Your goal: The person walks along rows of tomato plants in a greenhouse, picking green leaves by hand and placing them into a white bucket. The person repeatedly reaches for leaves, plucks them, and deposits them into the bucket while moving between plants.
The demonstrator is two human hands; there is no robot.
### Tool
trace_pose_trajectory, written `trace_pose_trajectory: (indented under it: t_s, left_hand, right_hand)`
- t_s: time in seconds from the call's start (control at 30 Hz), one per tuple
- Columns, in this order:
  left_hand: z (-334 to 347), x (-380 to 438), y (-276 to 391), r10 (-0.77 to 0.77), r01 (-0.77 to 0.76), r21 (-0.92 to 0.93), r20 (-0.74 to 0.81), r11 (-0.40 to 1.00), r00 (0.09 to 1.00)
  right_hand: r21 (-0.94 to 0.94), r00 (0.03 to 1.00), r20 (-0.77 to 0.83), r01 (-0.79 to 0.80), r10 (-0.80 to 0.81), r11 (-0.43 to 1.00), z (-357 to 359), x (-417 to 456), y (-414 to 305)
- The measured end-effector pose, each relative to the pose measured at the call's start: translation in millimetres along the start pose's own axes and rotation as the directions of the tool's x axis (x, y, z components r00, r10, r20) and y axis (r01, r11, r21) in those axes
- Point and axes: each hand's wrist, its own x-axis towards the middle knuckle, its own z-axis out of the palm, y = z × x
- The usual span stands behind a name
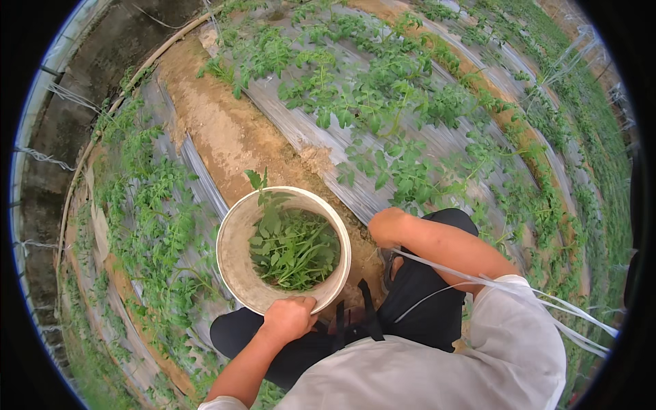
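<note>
A whitish plastic bucket [234, 252] stands on the soil path in front of my knees. Cut green shoots and leaves [297, 251] lie inside it, with one leafy sprig [266, 197] leaning up against the far wall. My left hand [291, 319] grips the near rim. To the right of the bucket, my right hand [388, 227] is low at the edge of the plastic mulch film [353, 197]. Its fingers are curled under and hidden, so whether they hold anything cannot be seen. Leafy tomato plants [410, 174] grow just beyond it.
White strings [512, 288] run past my right forearm and sleeve. The bare soil path [230, 133] stretches ahead between film-covered beds. More tomato plants [154, 195] grow on the left, near a hose-like pipe [84, 159] and a low wall [46, 189].
</note>
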Motion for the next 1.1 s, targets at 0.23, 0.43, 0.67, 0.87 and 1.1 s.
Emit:
trace_pose_trajectory:
  t_s: [0.23,0.43,0.67,0.87,1.1]
  left_hand:
    - [-4.8,-5.3,11.6,-0.157,0.159,0.041,-0.047,0.986,0.987]
    - [-6.1,-17.5,0.8,-0.172,0.176,0.089,-0.054,0.980,0.984]
    - [-99.0,-26.3,-29.3,-0.322,0.310,-0.090,-0.189,0.946,0.928]
    - [-188.4,-49.5,15.5,-0.304,0.299,-0.059,-0.247,0.952,0.920]
    - [-250.6,-27.6,-21.3,-0.308,0.307,-0.060,-0.352,0.950,0.884]
  right_hand:
    - [0.077,0.955,-0.276,-0.088,0.106,0.993,-45.5,-3.6,6.0]
    - [0.101,0.807,-0.583,-0.045,0.095,0.994,-57.3,-31.3,-26.2]
    - [0.135,0.787,-0.617,0.090,0.013,0.987,-42.9,-68.4,-32.5]
    - [0.057,0.885,-0.465,0.051,-0.019,0.997,-25.7,-74.2,-36.1]
    - [0.084,0.916,-0.400,0.000,0.033,0.996,-32.7,-52.0,-16.0]
